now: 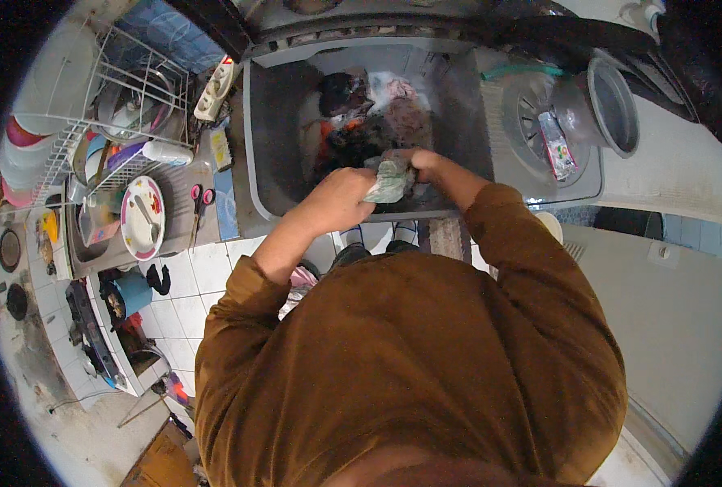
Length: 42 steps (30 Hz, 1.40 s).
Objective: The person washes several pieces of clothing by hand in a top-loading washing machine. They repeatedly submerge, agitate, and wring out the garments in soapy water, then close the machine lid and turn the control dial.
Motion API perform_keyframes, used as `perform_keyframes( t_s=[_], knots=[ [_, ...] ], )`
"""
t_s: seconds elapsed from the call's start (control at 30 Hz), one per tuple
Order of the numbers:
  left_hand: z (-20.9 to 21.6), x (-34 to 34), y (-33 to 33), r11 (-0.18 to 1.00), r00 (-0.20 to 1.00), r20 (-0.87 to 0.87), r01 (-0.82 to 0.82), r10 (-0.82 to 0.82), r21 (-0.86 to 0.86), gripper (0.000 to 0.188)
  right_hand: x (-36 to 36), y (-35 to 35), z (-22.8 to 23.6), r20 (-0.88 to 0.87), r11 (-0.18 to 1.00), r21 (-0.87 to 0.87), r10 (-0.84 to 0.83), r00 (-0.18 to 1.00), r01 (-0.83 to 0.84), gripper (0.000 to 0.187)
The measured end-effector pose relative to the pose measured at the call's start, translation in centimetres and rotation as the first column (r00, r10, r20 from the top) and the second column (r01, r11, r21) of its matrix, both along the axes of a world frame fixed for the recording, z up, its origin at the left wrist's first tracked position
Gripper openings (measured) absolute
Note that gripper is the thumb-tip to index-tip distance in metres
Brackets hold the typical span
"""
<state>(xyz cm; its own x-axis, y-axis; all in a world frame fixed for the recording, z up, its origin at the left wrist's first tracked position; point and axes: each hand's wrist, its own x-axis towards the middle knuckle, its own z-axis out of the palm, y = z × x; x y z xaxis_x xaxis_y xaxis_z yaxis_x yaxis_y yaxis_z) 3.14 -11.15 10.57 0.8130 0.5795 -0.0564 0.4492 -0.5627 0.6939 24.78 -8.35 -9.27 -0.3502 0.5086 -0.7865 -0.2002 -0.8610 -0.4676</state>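
Over the near side of a dark grey washing tub, I hold a bunched pale green and white cloth between both hands. My left hand grips its left end with the fingers curled in. On the other side, my right hand is closed round the top right part of the cloth, its fingertips partly hidden. Below and beyond lies a wet heap of clothes, dark, red, pink and white, in the tub.
Right of the tub, a round lid carries a colourful packet beside a tilted grey basin; a green hose lies behind. To the left are a power strip, scissors, a plate and a wire dish rack.
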Motion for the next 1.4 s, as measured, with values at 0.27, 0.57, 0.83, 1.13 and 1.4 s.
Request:
perform_keyframes(
  t_s=[0.27, 0.57, 0.83, 1.13, 1.4],
  knots=[
    [-2.9, -4.3, 0.9, 0.999, 0.999, -0.034, 0.042, -0.041, 0.023, 0.028, 1.4, 0.6, 9.4, -0.211, 0.802, 0.045, -0.575, 0.79, 0.596, 0.023],
    [-4.0, -3.4, 2.1, 0.643, 0.903, 0.361, 0.135, 0.234, -0.754, 0.038, -0.9, -0.1, 16.6, -0.667, 0.76, 0.119, -0.416, 0.618, 0.64, 0.038],
    [-4.4, -2.6, 3.6, 0.51, 0.836, 0.34, 0.086, 0.431, -0.856, 0.037, -0.4, 0.7, 15.9, -0.435, 0.715, 0.459, -0.336, 0.835, 0.527, 0.03],
    [-3.4, -5.1, 8.5, 0.409, 0.483, 0.38, 0.051, 0.789, -0.911, 0.03, 5.3, 3.0, 12.0, 0.172, 0.748, 0.63, -0.396, 0.902, 0.208, 0.007],
    [0.5, -6.7, 10.1, 0.387, 0.399, 0.374, 0.05, 0.838, -0.921, 0.029, 5.3, 2.0, 8.5, 0.425, 0.836, 0.544, -0.351, 0.835, 0.074, 0.023]
  ],
)
